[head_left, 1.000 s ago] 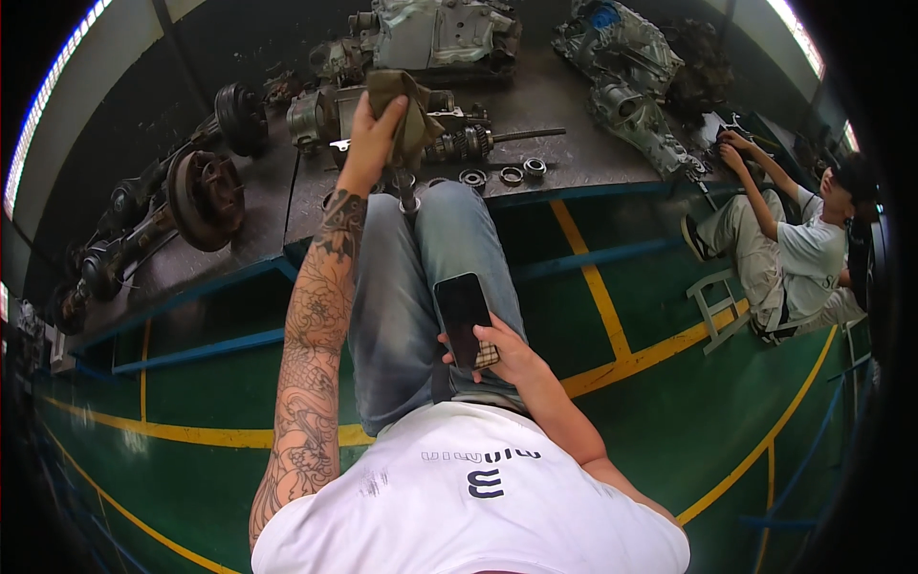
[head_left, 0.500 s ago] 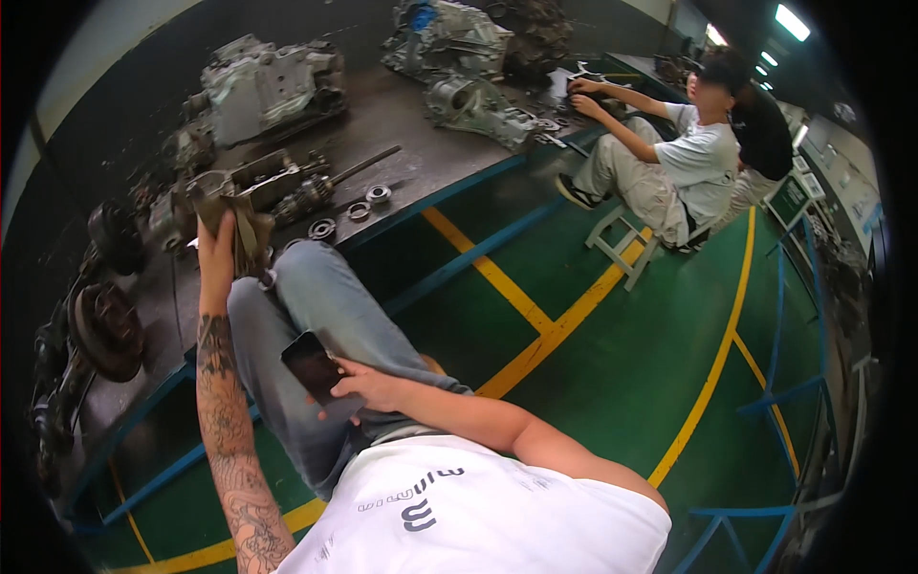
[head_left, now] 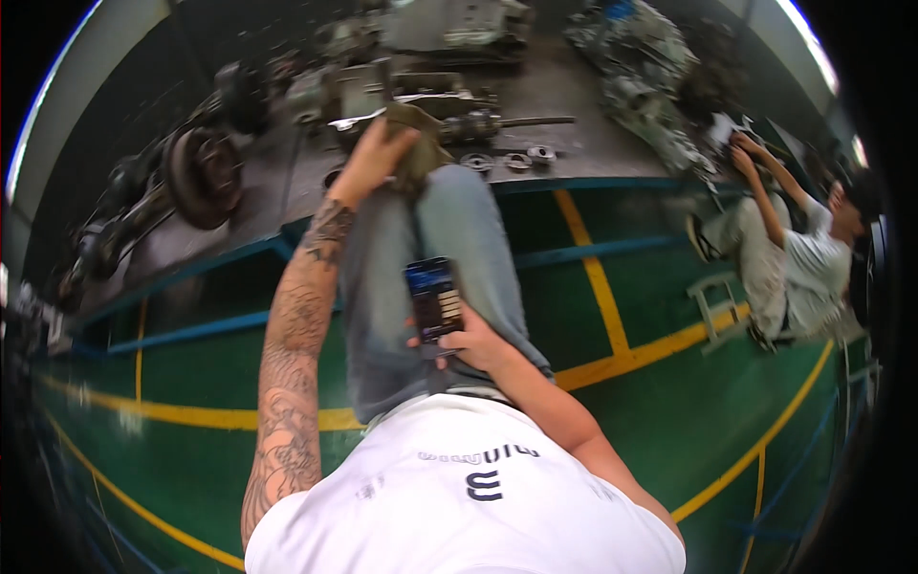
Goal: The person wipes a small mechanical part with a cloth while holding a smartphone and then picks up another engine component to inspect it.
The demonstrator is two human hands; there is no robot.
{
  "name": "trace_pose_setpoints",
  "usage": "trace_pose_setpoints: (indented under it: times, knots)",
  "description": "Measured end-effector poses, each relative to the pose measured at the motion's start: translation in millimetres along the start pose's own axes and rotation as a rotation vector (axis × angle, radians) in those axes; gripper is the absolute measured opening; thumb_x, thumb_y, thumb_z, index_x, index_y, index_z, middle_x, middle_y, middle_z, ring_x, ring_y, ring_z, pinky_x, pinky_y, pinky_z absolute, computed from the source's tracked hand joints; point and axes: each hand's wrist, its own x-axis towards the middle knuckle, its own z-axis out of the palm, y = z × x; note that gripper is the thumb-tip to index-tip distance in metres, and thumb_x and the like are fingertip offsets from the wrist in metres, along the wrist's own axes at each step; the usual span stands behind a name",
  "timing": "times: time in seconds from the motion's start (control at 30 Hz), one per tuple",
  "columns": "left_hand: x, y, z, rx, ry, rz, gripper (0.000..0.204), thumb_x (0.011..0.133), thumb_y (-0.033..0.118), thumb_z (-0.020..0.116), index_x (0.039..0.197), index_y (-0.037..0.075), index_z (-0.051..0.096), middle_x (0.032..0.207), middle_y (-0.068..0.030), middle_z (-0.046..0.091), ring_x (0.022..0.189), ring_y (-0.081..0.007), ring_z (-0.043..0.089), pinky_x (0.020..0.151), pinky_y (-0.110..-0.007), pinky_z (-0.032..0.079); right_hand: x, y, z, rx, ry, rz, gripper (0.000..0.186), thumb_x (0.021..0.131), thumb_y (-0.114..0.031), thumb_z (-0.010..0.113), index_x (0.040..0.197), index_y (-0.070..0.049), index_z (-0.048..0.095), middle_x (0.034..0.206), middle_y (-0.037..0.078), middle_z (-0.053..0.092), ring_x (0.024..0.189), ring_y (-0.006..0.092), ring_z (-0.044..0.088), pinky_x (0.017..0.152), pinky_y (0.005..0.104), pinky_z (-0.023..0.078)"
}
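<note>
My right hand (head_left: pixel 476 341) holds a smartphone (head_left: pixel 434 295) upright over my lap, its screen lit and the thumb at its lower part. My tattooed left arm reaches forward to the bench edge, where my left hand (head_left: pixel 379 155) grips an olive-brown rag (head_left: pixel 421 151) that hangs beside my knees. The fingers on the rag's far side are hidden. Just behind the rag lies an opened metal gear housing (head_left: pixel 435 88), with a gear shaft (head_left: pixel 531 121) pointing right. Several bearing rings (head_left: pixel 517 162) lie near the bench edge, right of my left hand.
The metal-topped workbench (head_left: pixel 593 143) has a blue frame. An axle with a brake drum (head_left: pixel 203 177) lies at left; large gearbox casings (head_left: pixel 636 81) stand at the back right. At far right a person (head_left: pixel 808 249) sits on a stool (head_left: pixel 712 304), hands at the bench.
My view has turned left, so the bench and seated person appear farther right. The phone's screen was dark and now shows lit. My left hand still has the rag.
</note>
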Motion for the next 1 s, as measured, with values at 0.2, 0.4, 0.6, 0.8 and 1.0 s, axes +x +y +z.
trace_pose_setpoints:
  times: [0.2, 0.4, 0.6, 0.8, 1.0]
  knots:
    - [-4, 33, -23, -0.218, 0.02, -0.06, 0.027, 0.102, 0.017, 0.062, 0.123, 0.002, 0.06, 0.112, -0.0028, 0.068, 0.103, -0.0121, 0.063, 0.092, -0.029, 0.051, 6, 6, 2, 0.078, -0.058, 0.002, 0.085, 0.075, 0.004, 0.065, 0.151, -0.008, 0.029, 0.14, 0.023, 0.053, 0.122, 0.0353, 0.063, 0.074, 0.035, 0.062]
    - [-6, 12, -4, -0.15, 0.073, 0.071, 0.03, 0.099, 0.014, 0.066, 0.125, 0.001, 0.058, 0.115, -0.0052, 0.068, 0.103, -0.0136, 0.063, 0.092, -0.029, 0.052, 6, 15, -2, 0.027, -0.022, -0.049, 0.083, 0.078, 0.006, 0.063, 0.152, -0.012, 0.03, 0.144, 0.023, 0.051, 0.126, 0.0369, 0.06, 0.08, 0.0374, 0.062]
    - [-6, 32, -17, -0.04, -0.087, -0.163, 0.033, 0.099, 0.018, 0.066, 0.127, 0.002, 0.061, 0.112, -0.0028, 0.07, 0.104, -0.0121, 0.063, 0.095, -0.029, 0.05, 4, 12, -3, 0.206, 0.003, 0.015, 0.068, 0.089, -0.009, 0.064, 0.15, -0.009, 0.033, 0.139, 0.025, 0.054, 0.12, 0.0385, 0.063, 0.07, 0.0387, 0.062]
    - [13, 52, -14, -0.387, 0.148, -0.014, 0.028, 0.097, 0.015, 0.068, 0.122, 0.002, 0.063, 0.111, -0.0044, 0.07, 0.101, -0.0134, 0.064, 0.091, -0.03, 0.052, 6, 11, -1, 0.233, -0.039, -0.005, 0.068, 0.087, -0.009, 0.064, 0.148, -0.005, 0.035, 0.137, 0.028, 0.054, 0.119, 0.0406, 0.063, 0.068, 0.0406, 0.063]
    - [-14, -7, -12, -0.07, -0.017, -0.087, 0.034, 0.094, 0.012, 0.072, 0.125, 0.001, 0.062, 0.118, -0.0056, 0.07, 0.109, -0.0134, 0.063, 0.097, -0.03, 0.05, 8, 10, 1, 0.249, -0.041, 0.004, 0.07, 0.084, -0.006, 0.06, 0.149, -0.004, 0.034, 0.137, 0.029, 0.053, 0.119, 0.0428, 0.062, 0.067, 0.0412, 0.063]
